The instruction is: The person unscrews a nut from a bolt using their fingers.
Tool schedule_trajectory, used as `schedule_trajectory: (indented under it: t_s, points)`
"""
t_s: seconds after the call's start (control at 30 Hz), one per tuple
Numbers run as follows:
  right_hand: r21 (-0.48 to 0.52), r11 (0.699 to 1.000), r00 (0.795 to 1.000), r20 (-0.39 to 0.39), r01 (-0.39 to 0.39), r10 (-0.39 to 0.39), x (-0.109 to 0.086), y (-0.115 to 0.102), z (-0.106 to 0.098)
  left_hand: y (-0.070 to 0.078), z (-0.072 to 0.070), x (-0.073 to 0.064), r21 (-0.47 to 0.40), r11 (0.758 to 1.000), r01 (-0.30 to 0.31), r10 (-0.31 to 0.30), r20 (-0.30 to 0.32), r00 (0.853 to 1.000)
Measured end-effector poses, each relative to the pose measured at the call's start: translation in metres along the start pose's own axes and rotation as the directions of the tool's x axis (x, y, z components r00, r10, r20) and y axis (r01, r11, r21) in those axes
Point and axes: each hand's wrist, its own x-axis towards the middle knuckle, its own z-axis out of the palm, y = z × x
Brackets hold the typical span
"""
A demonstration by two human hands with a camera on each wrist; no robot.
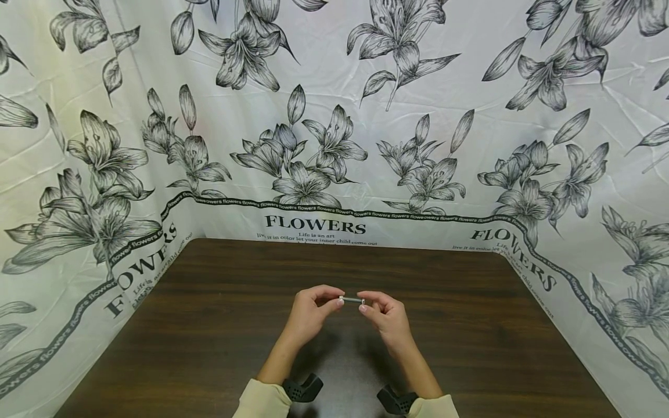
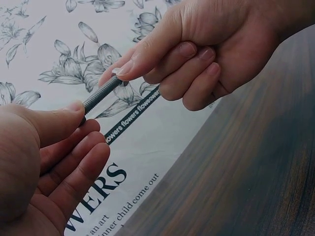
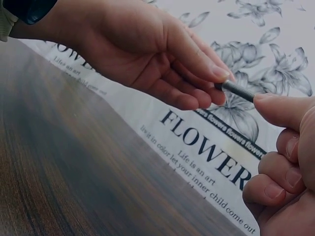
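Observation:
Both hands hold one small grey bolt [image 1: 352,300] between them, raised over the dark tabletop. Its threaded shank [image 2: 101,94] shows in the gap between the hands. My left hand [image 1: 309,313] pinches one end with thumb and forefinger, hiding most of that end. At the other end, my right hand [image 1: 389,322] pinches a shiny, wider part, largely covered by the thumb in the left wrist view. The right hand's other fingers [image 3: 280,172] are curled into the palm. Those of the left hand are loosely bent below the bolt.
A dark wood-grain table [image 1: 209,325] lies beneath the hands. White cloth [image 1: 324,69] printed with lilies and lettering hangs behind it and along both sides. A black wrist device [image 1: 303,388] sits at the left cuff, and another [image 1: 395,400] at the right cuff.

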Motion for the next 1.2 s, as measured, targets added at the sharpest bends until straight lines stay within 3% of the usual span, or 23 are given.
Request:
schedule_trajectory:
  t_s: [0.3,0.53,0.73,0.8,1.03,1.2]
  points:
    - [0.021,1.000,0.999,0.036,0.000,-0.001,0.000,-0.002,0.000,-0.001,0.000,0.000,-0.003,1.000,-0.006,0.006,-0.002,1.000]
    - [0.092,0.984,0.987,0.067,-0.153,0.148,-0.001,-0.006,0.000,-0.001,0.002,0.000,0.006,1.000,-0.016,0.016,0.009,1.000]
    - [0.053,0.964,0.963,0.080,-0.261,0.257,-0.002,-0.028,0.005,-0.002,0.004,0.000,0.000,1.000,-0.026,0.026,0.016,1.000]
    - [0.045,0.963,0.961,0.086,-0.266,0.262,-0.003,-0.034,0.006,-0.002,0.004,0.000,0.003,1.000,-0.022,0.022,0.020,1.000]
    - [0.082,0.952,0.956,0.051,-0.293,0.290,0.000,-0.010,0.002,-0.002,0.003,0.000,0.011,1.000,-0.019,0.018,0.036,0.999]
    - [0.099,0.961,0.966,0.036,-0.257,0.255,-0.001,-0.005,0.002,0.000,0.002,0.000,0.004,1.000,-0.016,0.016,0.031,0.999]
